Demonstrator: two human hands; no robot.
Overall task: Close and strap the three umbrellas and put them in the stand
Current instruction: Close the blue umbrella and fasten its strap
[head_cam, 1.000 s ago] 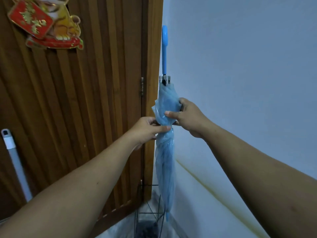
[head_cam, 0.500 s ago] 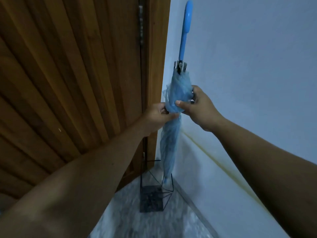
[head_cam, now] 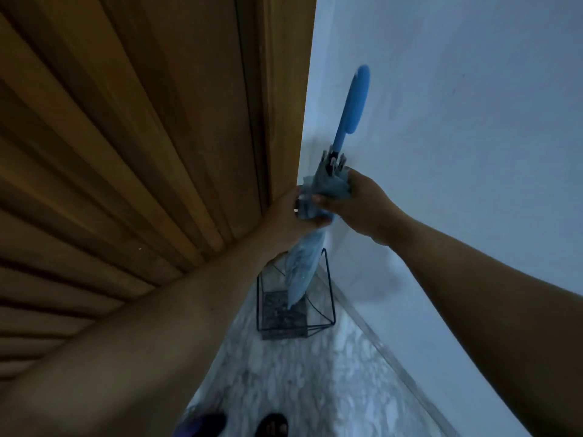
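Note:
A closed light-blue umbrella [head_cam: 301,272] with a bright blue handle [head_cam: 352,105] stands handle-up. Its tip reaches down into the black wire umbrella stand [head_cam: 329,298] on the floor. My left hand [head_cam: 288,217] grips the folded canopy from the left, just below the rib ends. My right hand [head_cam: 362,203] grips the same bunched part from the right. The strap is hidden under my fingers. No other umbrella is in view.
A slatted wooden door [head_cam: 126,152] fills the left side, its frame edge right beside my left hand. A pale wall [head_cam: 473,152] runs along the right. The stand sits in the corner on marble floor [head_cam: 284,373]. My feet [head_cam: 271,425] show at the bottom edge.
The umbrella has gone down, its tip now inside the stand. My view has tilted downward, so the floor and my feet show. Both hands keep their grip.

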